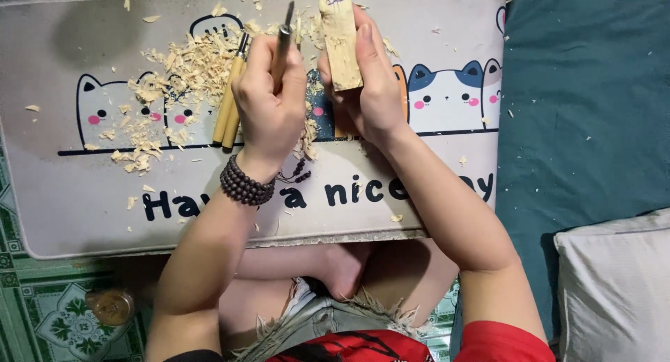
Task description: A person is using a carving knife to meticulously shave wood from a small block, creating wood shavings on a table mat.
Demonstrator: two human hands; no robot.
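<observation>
- Broadly, largest first: a pale mat (84,215) w/ a printed row of cartoon cats covers most of the floor in front of the person, laid over green patterned tiles (42,313) at lower left & next to a teal cloth (586,111) on the right; a grey-white cushion (618,285) sits at lower right.
- Wood shavings (185,69) lie in a thick heap across the upper-left part of the mat, w/ loose chips scattered further out. Judging by that pile, a fair amt of wood is already cut away.
- Wood block (340,41): pale, long, squarish stick held upright above the mat, top end cut off by the frame edge. Dark pencil-like marks show near its top; faces below look mostly flat & plain, so shaping seems early-to-mid, w/ most of the form not yet cut, as far as can be seen.
- Right hand (370,90) is wrapped around the block's lower half, fingers closed tight on it.
- Left hand (271,100), dark bead bracelet (246,184) at the wrist, is fisted around a carving tool (285,30) w/ a wooden handle & dark metal shaft pointing up, just beside the block; can't tell if the tip touches wood.
- Two spare tools (229,104) w/ wooden handles lie side by side on the mat, left of the left hand, untouched.
- A small round amber-coloured thing (112,306) sits on the tiles, too dim to identify.
</observation>
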